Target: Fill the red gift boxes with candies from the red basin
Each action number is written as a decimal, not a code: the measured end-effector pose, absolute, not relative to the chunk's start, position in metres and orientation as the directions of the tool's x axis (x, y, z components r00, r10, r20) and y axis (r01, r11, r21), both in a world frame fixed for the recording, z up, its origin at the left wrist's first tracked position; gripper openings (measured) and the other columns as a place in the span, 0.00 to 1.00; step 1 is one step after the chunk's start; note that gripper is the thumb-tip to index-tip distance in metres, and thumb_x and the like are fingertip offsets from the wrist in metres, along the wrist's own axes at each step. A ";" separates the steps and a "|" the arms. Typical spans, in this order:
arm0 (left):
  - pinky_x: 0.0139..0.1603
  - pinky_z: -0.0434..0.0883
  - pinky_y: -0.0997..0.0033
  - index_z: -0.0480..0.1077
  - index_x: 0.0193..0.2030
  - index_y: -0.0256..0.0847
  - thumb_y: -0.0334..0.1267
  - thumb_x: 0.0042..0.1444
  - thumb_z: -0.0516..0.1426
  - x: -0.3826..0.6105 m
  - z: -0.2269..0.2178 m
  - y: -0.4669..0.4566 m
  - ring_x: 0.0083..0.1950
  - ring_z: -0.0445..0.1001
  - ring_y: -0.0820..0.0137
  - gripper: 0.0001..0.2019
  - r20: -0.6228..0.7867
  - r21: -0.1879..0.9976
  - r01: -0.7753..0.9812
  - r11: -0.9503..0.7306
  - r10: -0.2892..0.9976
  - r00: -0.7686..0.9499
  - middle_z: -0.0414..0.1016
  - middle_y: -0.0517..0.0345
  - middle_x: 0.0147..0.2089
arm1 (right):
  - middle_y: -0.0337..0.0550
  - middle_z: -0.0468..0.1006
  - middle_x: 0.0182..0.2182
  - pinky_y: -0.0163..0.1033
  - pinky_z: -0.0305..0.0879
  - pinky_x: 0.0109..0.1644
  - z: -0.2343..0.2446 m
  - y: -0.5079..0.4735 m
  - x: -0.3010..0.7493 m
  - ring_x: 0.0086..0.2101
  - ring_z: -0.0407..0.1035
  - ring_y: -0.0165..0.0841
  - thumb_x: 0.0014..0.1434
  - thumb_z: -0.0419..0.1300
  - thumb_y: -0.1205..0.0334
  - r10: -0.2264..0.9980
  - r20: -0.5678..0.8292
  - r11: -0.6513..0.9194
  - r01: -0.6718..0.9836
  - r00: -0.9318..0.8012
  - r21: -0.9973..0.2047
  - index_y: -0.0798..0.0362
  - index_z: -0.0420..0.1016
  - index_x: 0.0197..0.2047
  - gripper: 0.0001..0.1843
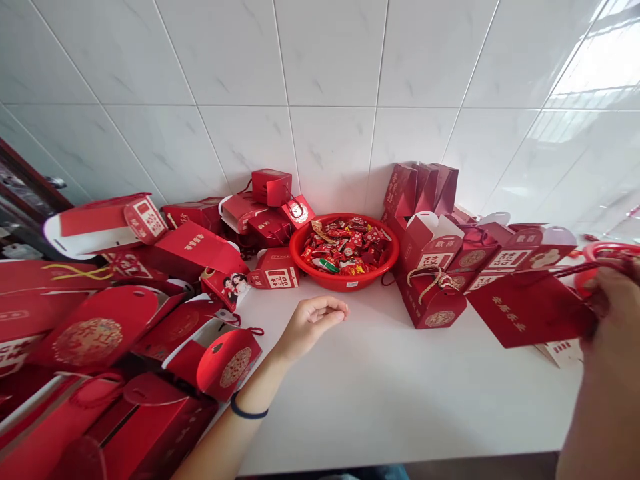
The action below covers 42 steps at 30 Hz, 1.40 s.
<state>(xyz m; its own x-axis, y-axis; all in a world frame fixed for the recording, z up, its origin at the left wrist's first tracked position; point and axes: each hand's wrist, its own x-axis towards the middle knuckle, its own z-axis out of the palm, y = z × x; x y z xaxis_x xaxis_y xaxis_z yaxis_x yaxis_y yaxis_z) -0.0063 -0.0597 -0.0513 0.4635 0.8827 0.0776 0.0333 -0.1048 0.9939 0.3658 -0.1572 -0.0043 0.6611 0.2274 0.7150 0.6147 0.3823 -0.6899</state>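
Observation:
My right hand (617, 297), at the right edge and partly blurred, grips a dark red gift box (530, 310) by its cord handle. The box hangs tilted above the table, with gold characters on its face. Over the white table, left of the middle, is my left hand (310, 323). Its fingers curl in and meet the thumb, and nothing shows between them. Just beyond that hand stands a red plastic basin (345, 283) heaped with wrapped candies (347, 247).
Many red gift boxes (90, 340) crowd the left side, some with lids up. More boxes (433, 247) stand right of the basin, one tied with a beige cord (435, 277). Another red basin (603, 250) sits at the far right. A tiled wall (330, 147) closes the back.

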 end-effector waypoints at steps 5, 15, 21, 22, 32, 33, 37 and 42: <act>0.51 0.75 0.65 0.79 0.37 0.38 0.43 0.52 0.64 -0.009 -0.057 -0.058 0.44 0.79 0.65 0.11 0.044 0.996 0.045 -0.074 0.886 0.461 0.82 0.53 0.38 | 0.42 0.76 0.26 0.49 0.70 0.39 -0.031 -0.117 0.381 0.27 0.70 0.38 0.48 0.66 0.54 0.169 0.615 0.211 0.581 0.771 -0.786 0.49 0.76 0.31 0.09; 0.51 0.74 0.65 0.78 0.36 0.38 0.43 0.52 0.64 -0.014 -0.059 -0.061 0.42 0.78 0.65 0.10 0.015 0.997 0.062 -0.047 0.896 0.443 0.81 0.54 0.36 | 0.43 0.77 0.25 0.45 0.71 0.35 -0.089 -0.073 0.381 0.26 0.71 0.37 0.45 0.59 0.49 0.285 0.566 0.077 0.570 0.773 -0.818 0.53 0.76 0.31 0.17; 0.52 0.73 0.64 0.78 0.36 0.38 0.43 0.52 0.64 -0.010 -0.064 -0.062 0.43 0.78 0.64 0.10 -0.010 0.997 0.075 -0.027 0.889 0.459 0.82 0.53 0.37 | 0.48 0.80 0.33 0.52 0.71 0.45 -0.078 -0.087 0.379 0.35 0.74 0.44 0.45 0.62 0.41 0.457 0.530 0.022 0.587 0.714 -0.809 0.52 0.78 0.35 0.24; 0.52 0.73 0.64 0.78 0.36 0.38 0.43 0.52 0.64 -0.009 -0.064 -0.062 0.44 0.78 0.64 0.10 -0.016 0.997 0.075 -0.021 0.886 0.463 0.82 0.53 0.37 | 0.50 0.80 0.35 0.54 0.70 0.48 -0.075 -0.092 0.379 0.37 0.74 0.46 0.45 0.62 0.39 0.489 0.517 -0.027 0.605 0.702 -0.796 0.53 0.79 0.36 0.26; 0.53 0.72 0.65 0.78 0.36 0.39 0.42 0.54 0.63 -0.011 -0.072 -0.063 0.44 0.77 0.65 0.09 -0.035 0.996 0.085 -0.006 0.879 0.475 0.81 0.54 0.37 | 0.57 0.80 0.43 0.57 0.69 0.47 -0.108 -0.129 0.378 0.40 0.75 0.50 0.43 0.57 0.24 0.601 0.239 -0.302 0.494 0.763 -0.815 0.56 0.72 0.56 0.50; 0.53 0.72 0.65 0.78 0.36 0.39 0.42 0.54 0.63 -0.010 -0.072 -0.063 0.44 0.77 0.65 0.09 -0.040 0.996 0.085 0.000 0.878 0.477 0.81 0.54 0.37 | 0.57 0.80 0.41 0.57 0.68 0.46 -0.112 -0.128 0.378 0.37 0.74 0.49 0.43 0.56 0.23 0.596 0.242 -0.310 0.498 0.765 -0.810 0.56 0.71 0.57 0.51; 0.52 0.72 0.65 0.78 0.36 0.39 0.43 0.54 0.62 -0.010 -0.072 -0.065 0.44 0.77 0.65 0.09 -0.042 0.996 0.086 0.000 0.870 0.491 0.81 0.54 0.38 | 0.56 0.79 0.38 0.57 0.67 0.43 -0.114 -0.121 0.379 0.31 0.71 0.46 0.43 0.55 0.23 0.574 0.238 -0.384 0.515 0.783 -0.767 0.57 0.70 0.58 0.52; 0.52 0.72 0.66 0.78 0.38 0.38 0.43 0.57 0.61 -0.014 -0.067 -0.074 0.45 0.77 0.65 0.10 -0.026 0.987 0.149 -0.055 0.872 0.490 0.81 0.53 0.39 | 0.59 0.78 0.41 0.57 0.67 0.44 -0.105 -0.121 0.376 0.34 0.71 0.49 0.46 0.51 0.27 0.593 0.202 -0.461 0.534 0.780 -0.708 0.60 0.68 0.60 0.51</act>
